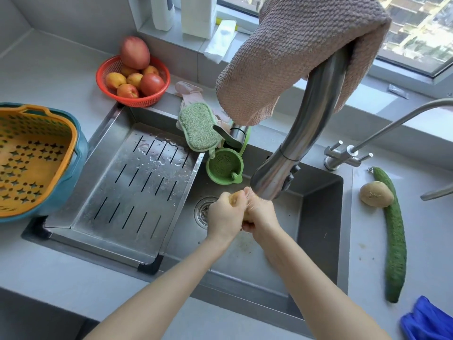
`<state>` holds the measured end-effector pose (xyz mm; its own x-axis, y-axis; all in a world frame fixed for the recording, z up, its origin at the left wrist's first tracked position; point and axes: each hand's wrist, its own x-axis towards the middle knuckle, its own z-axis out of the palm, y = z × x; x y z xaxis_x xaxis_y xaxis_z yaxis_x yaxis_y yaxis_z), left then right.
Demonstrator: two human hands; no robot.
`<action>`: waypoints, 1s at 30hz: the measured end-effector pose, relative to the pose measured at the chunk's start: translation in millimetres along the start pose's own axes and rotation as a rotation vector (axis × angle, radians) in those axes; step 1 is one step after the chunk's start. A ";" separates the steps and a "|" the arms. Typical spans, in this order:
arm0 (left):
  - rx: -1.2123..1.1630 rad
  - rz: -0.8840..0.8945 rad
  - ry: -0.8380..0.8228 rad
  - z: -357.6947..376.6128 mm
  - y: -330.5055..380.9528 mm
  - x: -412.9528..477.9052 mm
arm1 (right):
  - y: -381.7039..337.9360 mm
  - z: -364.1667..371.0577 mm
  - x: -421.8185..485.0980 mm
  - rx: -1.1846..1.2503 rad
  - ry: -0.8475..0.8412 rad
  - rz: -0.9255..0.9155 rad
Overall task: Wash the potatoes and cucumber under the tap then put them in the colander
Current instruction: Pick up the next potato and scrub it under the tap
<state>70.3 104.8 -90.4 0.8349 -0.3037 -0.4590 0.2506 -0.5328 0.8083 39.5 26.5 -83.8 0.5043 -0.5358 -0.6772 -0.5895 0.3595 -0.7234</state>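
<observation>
Potato clasped between both hands, left hand and right hand each curled round it, just under the tap spout, over the sink basin. Second potato and cucumber lie touching on the counter right of the sink, apparently unwashed. Colander, left of the sink, shows nothing inside. Early stage, I'd say: first item mid-wash, two left.

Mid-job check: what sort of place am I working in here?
Most likely a home kitchen: a steel sink with a tall tap, a red basket of fruit on the counter, and a green sponge at the sink's edge.
</observation>
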 end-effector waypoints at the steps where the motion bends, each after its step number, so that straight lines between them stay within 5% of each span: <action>1: 0.009 0.013 -0.029 -1.4 -0.9 0.1 | -4.3 -0.5 0.2 -0.007 -0.001 0.038; 5: -0.137 -0.062 -0.165 -7.4 4.5 -0.8 | 0.1 1.5 0.3 -0.041 0.048 -0.058; 12: -0.233 -0.060 -0.033 -6.5 24.3 2.8 | 6.1 2.8 -11.2 -0.069 0.110 -0.269; 17: -0.587 -0.599 -0.133 -5.9 25.2 25.6 | 22.4 5.9 -12.5 -0.474 0.233 -0.505; 20: -0.646 -0.759 -0.311 -7.5 17.4 35.9 | 23.6 -0.7 -18.8 -0.526 0.221 -0.600; 25: -0.783 -0.757 -0.436 -9.4 8.4 31.2 | 26.3 -18.1 -25.1 -0.218 0.072 -0.585; 30: -0.979 -0.709 -0.409 -11.2 -1.5 20.7 | 28.8 -44.6 -24.7 -0.288 0.008 -0.635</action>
<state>92.7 108.2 -97.0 0.2034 -0.5061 -0.8381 0.9784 0.0723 0.1937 -18.1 16.0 -81.9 0.8027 -0.5814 -0.1330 -0.3266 -0.2418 -0.9137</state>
